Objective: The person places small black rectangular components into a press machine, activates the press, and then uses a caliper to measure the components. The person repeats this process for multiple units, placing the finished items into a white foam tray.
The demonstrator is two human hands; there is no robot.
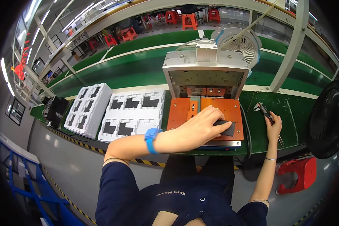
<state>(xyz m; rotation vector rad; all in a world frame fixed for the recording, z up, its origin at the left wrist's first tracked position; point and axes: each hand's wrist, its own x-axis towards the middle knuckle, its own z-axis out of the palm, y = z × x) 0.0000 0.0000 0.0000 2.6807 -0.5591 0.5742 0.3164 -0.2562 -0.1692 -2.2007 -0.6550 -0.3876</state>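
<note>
Centre-right of frame, positioning appears in hand: left hand (pixel 206 126) grasps dark piece (pixel 228 130) over orange plate (pixel 177 115); right hand (pixel 274 127) grips caliper (pixel 264 110). Next move calls for squareness.

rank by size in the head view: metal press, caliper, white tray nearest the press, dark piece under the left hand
1. Metal press
2. White tray
3. Unsure: caliper and dark piece; right hand and left hand partly cover them.
</note>
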